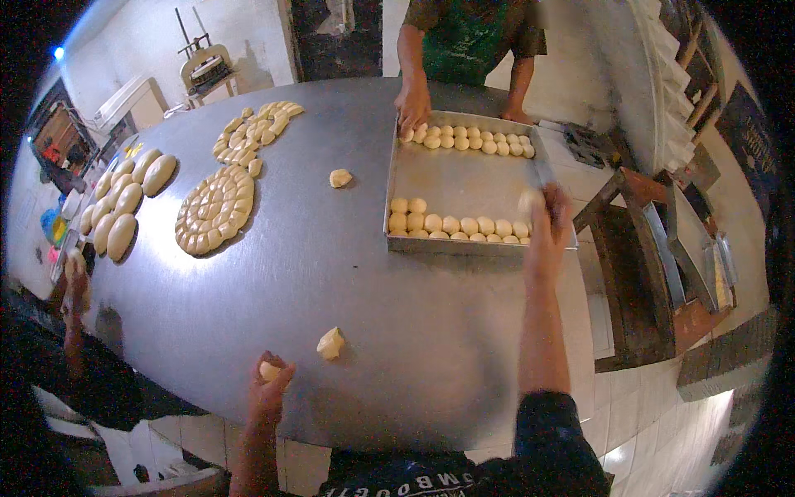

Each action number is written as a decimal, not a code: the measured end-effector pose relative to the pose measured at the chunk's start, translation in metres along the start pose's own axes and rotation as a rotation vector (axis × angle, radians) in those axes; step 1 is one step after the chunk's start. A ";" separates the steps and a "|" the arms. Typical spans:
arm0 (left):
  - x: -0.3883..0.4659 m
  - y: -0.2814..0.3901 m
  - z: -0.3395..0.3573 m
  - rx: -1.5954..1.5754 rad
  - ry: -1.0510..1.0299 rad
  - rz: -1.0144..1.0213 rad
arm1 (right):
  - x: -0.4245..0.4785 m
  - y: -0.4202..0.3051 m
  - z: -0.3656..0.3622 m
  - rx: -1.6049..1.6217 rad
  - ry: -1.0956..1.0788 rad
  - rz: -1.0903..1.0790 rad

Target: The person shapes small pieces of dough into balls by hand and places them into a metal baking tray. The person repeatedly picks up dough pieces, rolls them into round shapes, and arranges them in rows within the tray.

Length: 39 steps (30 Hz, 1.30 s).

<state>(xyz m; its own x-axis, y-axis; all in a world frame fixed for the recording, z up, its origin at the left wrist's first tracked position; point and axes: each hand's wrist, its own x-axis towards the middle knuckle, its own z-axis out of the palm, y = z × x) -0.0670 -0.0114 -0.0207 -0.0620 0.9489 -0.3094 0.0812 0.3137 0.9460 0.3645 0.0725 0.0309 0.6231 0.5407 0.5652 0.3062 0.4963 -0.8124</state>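
Observation:
My left hand is closed around a dough ball near the front edge of the metal table. Just right of it lies a loose dough piece with an uneven surface. Over the right side of a shallow metal tray, my right hand is blurred by motion. A pale, blurred dough ball appears at its fingers. Along the tray's near side sit rows of dough balls, with two more stacked up the left corner. Other rows line the far side.
Opposite me, a person's hand touches balls in the tray's far left corner. Another person's hand is at far left, near large dough loaves. A scored dough round, cut dough pieces and a lone lump lie on the table.

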 end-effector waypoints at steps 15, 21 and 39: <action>0.019 0.002 0.021 -0.500 -0.875 -0.236 | -0.222 -0.039 0.063 -0.075 -1.075 0.249; 0.128 0.005 -0.107 0.328 -0.056 0.193 | -0.210 -0.061 0.019 -1.300 -1.216 0.118; 0.289 0.027 -0.133 1.434 0.511 0.743 | -0.190 -0.009 0.037 -1.080 -0.431 0.082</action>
<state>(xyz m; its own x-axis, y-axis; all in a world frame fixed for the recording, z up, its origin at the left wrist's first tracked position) -0.2153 0.2666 -0.0721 0.1332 0.8773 0.4612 0.9911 -0.1141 -0.0691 0.2168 -0.0096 -0.0638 0.4367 0.8335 0.3384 0.8594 -0.2753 -0.4309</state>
